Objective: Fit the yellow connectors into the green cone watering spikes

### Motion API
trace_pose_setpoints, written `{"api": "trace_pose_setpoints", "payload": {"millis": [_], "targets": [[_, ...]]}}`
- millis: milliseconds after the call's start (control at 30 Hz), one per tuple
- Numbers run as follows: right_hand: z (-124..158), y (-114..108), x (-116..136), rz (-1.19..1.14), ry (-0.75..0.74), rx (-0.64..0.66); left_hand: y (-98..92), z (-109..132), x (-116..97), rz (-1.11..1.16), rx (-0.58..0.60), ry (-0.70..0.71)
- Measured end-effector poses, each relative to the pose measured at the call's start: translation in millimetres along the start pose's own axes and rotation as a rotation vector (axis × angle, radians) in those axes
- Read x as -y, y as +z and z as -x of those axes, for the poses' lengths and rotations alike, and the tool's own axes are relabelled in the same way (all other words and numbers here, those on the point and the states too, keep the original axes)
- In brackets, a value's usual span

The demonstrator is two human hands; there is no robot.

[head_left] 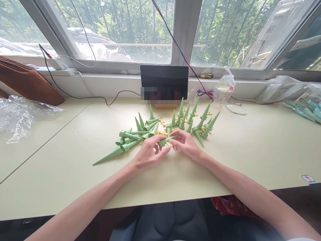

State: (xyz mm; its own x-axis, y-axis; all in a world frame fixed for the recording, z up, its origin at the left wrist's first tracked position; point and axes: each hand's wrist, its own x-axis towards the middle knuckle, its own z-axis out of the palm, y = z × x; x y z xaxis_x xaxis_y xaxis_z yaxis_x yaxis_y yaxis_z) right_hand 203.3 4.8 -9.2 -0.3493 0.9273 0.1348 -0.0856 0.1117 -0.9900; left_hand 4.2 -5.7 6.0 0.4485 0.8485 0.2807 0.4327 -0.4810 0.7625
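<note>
Both hands meet over the middle of the pale table. My left hand and my right hand together pinch one green plastic cone spike, lying sideways between the fingers. A small yellow piece shows at the fingertips under the spike. To the left lies a heap of green spikes, one long one pointing out at the lower left. To the right stands a cluster of upright green spikes. Small yellow parts are scattered among them.
A dark tablet leans against the window sill behind the spikes. A clear bag and cables lie at the back right, more plastic bags at the far right. Crumpled clear plastic and a brown bag sit at the left.
</note>
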Motion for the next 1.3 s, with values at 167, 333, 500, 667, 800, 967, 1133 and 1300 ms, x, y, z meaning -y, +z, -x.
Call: {"api": "trace_pose_setpoints", "payload": {"millis": [167,333,500,667,800,967,1133,1300], "targets": [[0,-1,4,0.012,-0.025,-0.012,-3.0,-2,1,0.075,0.042,0.007],[-1,-2,5,0.018,-0.059,-0.025,1.4,-3,4,0.078,0.012,-0.002],[-3,-2,-4,0.038,-0.087,-0.096,5.7,-3,6,0.044,-0.068,-0.003],[0,0,-4,0.187,-0.151,-0.098,4.5,-3,3,0.038,-0.135,-0.046],[3,1,0,0.387,-0.217,-0.088,3.3,-3,0,0.022,-0.167,-0.080],[2,2,-2,0.444,-0.241,-0.103,5.6,-2,2,0.019,-0.170,-0.089],[1,2,-2,0.444,-0.247,-0.129,7.8,-1,4,0.032,-0.172,-0.084],[2,1,-2,0.443,-0.273,-0.134,6.0,-1,-1,0.092,-0.156,-0.141]]}}
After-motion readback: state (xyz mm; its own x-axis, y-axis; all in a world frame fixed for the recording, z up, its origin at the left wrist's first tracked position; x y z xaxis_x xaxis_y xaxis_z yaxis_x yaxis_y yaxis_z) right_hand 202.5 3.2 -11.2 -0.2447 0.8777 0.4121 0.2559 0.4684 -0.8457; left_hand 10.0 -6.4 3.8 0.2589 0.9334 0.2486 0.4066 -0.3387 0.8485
